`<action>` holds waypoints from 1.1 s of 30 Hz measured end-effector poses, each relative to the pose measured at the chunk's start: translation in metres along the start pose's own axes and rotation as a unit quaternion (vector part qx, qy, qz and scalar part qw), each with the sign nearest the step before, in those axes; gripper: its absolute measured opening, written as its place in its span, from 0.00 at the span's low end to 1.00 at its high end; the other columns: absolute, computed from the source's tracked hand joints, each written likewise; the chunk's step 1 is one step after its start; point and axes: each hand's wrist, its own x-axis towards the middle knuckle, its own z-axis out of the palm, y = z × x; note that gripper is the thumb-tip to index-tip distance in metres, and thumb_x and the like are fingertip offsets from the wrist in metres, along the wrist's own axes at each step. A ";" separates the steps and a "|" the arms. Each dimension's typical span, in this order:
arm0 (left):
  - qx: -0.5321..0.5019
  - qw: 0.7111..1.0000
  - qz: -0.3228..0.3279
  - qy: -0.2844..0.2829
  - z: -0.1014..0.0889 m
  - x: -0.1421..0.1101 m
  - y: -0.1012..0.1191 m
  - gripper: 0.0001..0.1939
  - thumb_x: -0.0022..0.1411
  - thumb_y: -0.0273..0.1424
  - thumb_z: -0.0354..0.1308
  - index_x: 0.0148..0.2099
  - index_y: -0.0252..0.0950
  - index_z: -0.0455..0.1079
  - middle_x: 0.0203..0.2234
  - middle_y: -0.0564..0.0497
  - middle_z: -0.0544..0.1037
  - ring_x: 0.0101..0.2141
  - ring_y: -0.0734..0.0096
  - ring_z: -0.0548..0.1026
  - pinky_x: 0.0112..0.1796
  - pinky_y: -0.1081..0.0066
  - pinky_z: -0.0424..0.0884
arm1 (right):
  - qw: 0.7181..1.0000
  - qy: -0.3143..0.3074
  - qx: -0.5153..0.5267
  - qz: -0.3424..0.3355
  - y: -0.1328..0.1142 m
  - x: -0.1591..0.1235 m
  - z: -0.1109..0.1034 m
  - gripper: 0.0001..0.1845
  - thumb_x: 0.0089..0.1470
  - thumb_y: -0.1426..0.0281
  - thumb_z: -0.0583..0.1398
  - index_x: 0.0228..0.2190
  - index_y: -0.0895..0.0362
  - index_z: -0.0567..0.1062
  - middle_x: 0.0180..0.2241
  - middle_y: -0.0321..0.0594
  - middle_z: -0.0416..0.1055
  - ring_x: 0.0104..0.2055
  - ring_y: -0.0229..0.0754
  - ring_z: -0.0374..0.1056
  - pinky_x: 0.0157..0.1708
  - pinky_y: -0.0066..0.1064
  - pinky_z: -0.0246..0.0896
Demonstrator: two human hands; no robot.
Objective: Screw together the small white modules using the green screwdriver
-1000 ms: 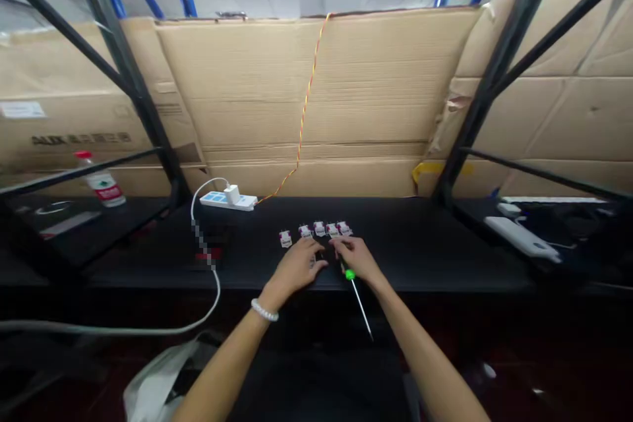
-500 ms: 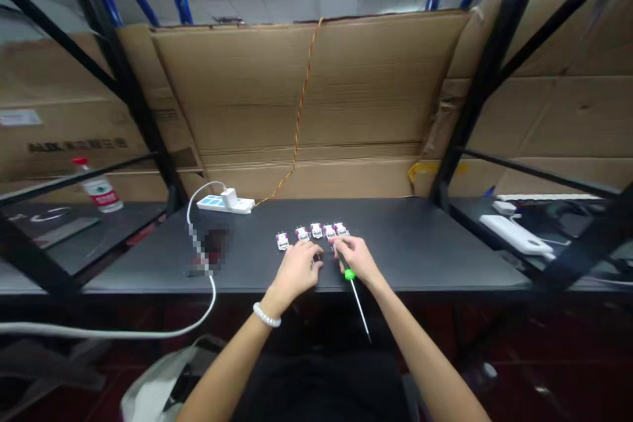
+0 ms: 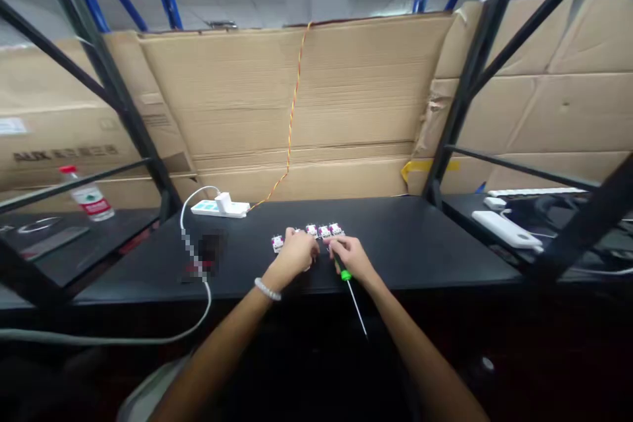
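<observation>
A row of several small white-and-magenta parts (image 3: 326,231) lies on the black table (image 3: 420,244). My left hand (image 3: 293,253), with a bead bracelet at the wrist, is curled over the left part of that row and covers one of the pieces. My right hand (image 3: 349,256) is closed on a screwdriver (image 3: 352,290) with a green collar. Its thin metal shaft points back toward me past the table's front edge. The hands are close together, just in front of the row.
A white power strip (image 3: 219,208) with a plugged charger and white cable (image 3: 198,277) sits at the back left. A blurred dark object (image 3: 205,254) lies left of my hands. Cardboard sheets (image 3: 316,99) wall the back. A water bottle (image 3: 86,196) stands far left, white devices (image 3: 504,227) right.
My left hand has moved forward onto the row of small parts, hiding one. The view has shifted a little to the left and down. My right hand keeps the screwdriver.
</observation>
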 end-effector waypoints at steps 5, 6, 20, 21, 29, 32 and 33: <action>0.018 0.999 -0.002 -0.038 -0.004 0.007 0.003 0.10 0.58 0.19 0.62 0.32 0.35 0.82 0.29 0.43 0.85 0.40 0.51 0.82 0.57 0.48 0.61 | 1.000 0.000 0.006 -0.008 0.001 0.001 0.000 0.21 0.55 0.54 0.63 0.37 0.59 0.81 0.22 0.32 0.71 0.13 0.35 0.66 0.13 0.25 0.58; 0.020 0.999 -0.002 -0.044 -0.004 0.007 0.004 0.09 0.58 0.19 0.62 0.32 0.35 0.82 0.28 0.43 0.85 0.40 0.52 0.82 0.57 0.48 0.61 | 1.000 0.000 0.007 -0.009 0.001 0.001 0.000 0.21 0.55 0.54 0.63 0.37 0.59 0.81 0.22 0.32 0.71 0.13 0.35 0.66 0.12 0.25 0.57; 0.008 1.000 -0.021 -0.011 0.001 -0.007 0.007 0.09 0.64 0.24 0.64 0.43 0.38 0.84 0.41 0.42 0.88 0.47 0.48 0.83 0.56 0.52 0.65 | 1.000 0.009 0.020 -0.014 -0.004 0.000 -0.004 0.20 0.54 0.54 0.62 0.35 0.59 0.79 0.23 0.31 0.71 0.13 0.33 0.65 0.13 0.25 0.57; 0.008 1.000 -0.019 -0.015 0.001 -0.006 0.006 0.08 0.64 0.24 0.64 0.43 0.38 0.84 0.40 0.42 0.88 0.46 0.48 0.83 0.57 0.52 0.65 | 1.000 0.008 0.020 -0.013 -0.004 0.000 -0.004 0.20 0.54 0.54 0.62 0.35 0.59 0.79 0.22 0.31 0.71 0.13 0.34 0.65 0.12 0.25 0.57; 0.011 1.000 -0.014 -0.013 0.016 -0.001 0.002 0.14 0.63 0.17 0.56 0.39 0.35 0.82 0.36 0.40 0.86 0.43 0.51 0.82 0.56 0.53 0.65 | 1.000 0.007 0.024 -0.012 -0.004 -0.001 -0.003 0.19 0.53 0.54 0.63 0.35 0.59 0.79 0.22 0.31 0.70 0.12 0.34 0.64 0.12 0.25 0.57; 0.010 1.000 -0.005 0.002 0.021 -0.002 0.002 0.17 0.61 0.14 0.53 0.40 0.34 0.81 0.38 0.39 0.86 0.46 0.51 0.82 0.56 0.53 0.64 | 0.999 0.011 0.028 -0.015 -0.004 0.000 -0.003 0.20 0.53 0.53 0.63 0.36 0.59 0.80 0.22 0.31 0.71 0.12 0.34 0.64 0.12 0.25 0.56; 0.010 1.000 -0.002 0.010 0.021 -0.002 0.002 0.18 0.62 0.13 0.52 0.40 0.33 0.81 0.39 0.39 0.86 0.46 0.50 0.81 0.56 0.53 0.65 | 0.999 0.013 0.029 -0.016 -0.004 0.000 -0.003 0.21 0.53 0.53 0.63 0.36 0.59 0.80 0.22 0.31 0.71 0.12 0.34 0.64 0.12 0.25 0.56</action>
